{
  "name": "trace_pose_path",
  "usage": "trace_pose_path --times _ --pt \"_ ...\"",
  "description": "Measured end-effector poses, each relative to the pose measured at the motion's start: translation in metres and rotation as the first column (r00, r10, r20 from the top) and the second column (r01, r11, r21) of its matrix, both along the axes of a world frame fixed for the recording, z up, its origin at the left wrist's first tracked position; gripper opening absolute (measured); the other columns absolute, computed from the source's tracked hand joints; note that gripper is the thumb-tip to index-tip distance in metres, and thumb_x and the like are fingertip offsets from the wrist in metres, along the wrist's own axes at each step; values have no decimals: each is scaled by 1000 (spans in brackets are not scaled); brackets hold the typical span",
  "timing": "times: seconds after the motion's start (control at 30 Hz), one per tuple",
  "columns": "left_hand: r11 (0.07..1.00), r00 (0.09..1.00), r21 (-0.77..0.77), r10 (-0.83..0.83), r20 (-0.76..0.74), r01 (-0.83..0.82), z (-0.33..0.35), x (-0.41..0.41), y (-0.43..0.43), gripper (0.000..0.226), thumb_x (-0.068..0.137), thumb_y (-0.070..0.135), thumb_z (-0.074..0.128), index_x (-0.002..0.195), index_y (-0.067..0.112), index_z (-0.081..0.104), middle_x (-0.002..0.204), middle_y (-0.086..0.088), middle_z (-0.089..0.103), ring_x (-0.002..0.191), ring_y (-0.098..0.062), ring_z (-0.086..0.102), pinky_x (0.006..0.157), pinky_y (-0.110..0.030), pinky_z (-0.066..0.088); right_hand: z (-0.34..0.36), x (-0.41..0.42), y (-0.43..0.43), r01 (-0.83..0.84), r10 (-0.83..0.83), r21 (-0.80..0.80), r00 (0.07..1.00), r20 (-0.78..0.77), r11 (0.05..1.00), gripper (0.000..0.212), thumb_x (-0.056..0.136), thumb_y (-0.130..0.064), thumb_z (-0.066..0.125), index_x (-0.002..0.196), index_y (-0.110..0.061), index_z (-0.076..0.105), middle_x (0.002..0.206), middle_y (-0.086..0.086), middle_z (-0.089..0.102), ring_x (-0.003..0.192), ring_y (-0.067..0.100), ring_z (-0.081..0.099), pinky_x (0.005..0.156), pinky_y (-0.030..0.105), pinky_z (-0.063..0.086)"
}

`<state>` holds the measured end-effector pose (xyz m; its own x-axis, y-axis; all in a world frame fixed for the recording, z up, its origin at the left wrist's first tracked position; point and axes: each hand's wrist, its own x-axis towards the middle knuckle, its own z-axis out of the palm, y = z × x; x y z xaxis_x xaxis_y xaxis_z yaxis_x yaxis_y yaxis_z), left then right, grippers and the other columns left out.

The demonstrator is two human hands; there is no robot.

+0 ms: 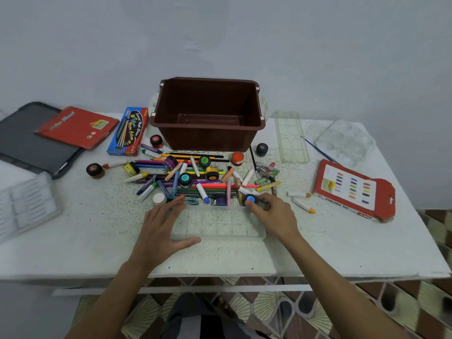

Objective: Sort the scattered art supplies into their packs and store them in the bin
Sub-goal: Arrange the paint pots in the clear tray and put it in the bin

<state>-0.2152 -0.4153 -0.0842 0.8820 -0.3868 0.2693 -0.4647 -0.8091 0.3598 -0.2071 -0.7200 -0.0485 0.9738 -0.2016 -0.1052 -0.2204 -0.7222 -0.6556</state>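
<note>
Several packs round the bin: blue paint box (pixel 128 132) just left of the bin (pixel 203 139); red pack (pixel 75 127) farther left, lying on a dark board (pixel 24 145); long clear tray (pixel 292 138) just right of the bin; moulded clear pack (pixel 344 140) beyond that, with a thin brush (pixel 318 150) at its near edge; red pastel box (pixel 354 189) well right of the bin and nearer the person; white moulded insert (pixel 24 204) far left, at the worktop (pixel 97 241) edge.
In the way: a heap (pixel 195 177) of crayons, pencils and small paint jars lies straight in front of the bin, the pieces crossing and lying over one another.
Strays: black jar (pixel 262 149) by the bin's front right corner; red jar (pixel 156 140) by its front left corner; brown jar (pixel 94 170) left of the heap; two white crayons (pixel 299 194) with orange tips right of it.
Bin: brown, open-topped, upright at the back of the worktop.
Slotted tray (pixel 220 223): clear, shallow, ribbed into slots, in front of the bin on the heap's near side, between both hands.
Left hand (pixel 161 226): flat, fingers straight and spread, resting on the slotted tray's left end, fingertips at the heap's near edge.
Right hand (pixel 274 216): fingers curled round a blue-lidded jar (pixel 250 199) at the slotted tray's far right corner.
Blue-lidded jar: dark rim, round bright blue top facing up.
</note>
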Motion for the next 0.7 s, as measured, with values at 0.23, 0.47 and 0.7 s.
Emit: trace_pose_path --times 0.23,0.47,0.7 --pt "1000 1000 10 -6 18 6 -3 0 0 89 77 81 52 136 15 53 146 -1 46 128 -22 45 104 -38 33 9 2 5 4 -3 -106 1000 6 994 30 86 -54 64 95 -25 70 68 -16 55 66 8 54 49 23 31" --pt "1000 1000 -4 -4 2 4 -1 -1 -1 87 76 78 57 137 16 52 147 2 45 129 -20 45 105 -36 33 20 -10 -6 2 9 -39 960 279 999 23 85 -45 65 95 -25 69 81 -9 60 69 7 57 57 35 52" --pt "1000 1000 -9 -2 6 2 0 -2 -1 86 76 77 58 136 16 52 145 1 46 127 -20 46 104 -35 34 14 -35 -20 -200 248 -175 916 315 964 45 82 -59 54 99 -20 69 86 -16 51 65 1 55 54 21 46"
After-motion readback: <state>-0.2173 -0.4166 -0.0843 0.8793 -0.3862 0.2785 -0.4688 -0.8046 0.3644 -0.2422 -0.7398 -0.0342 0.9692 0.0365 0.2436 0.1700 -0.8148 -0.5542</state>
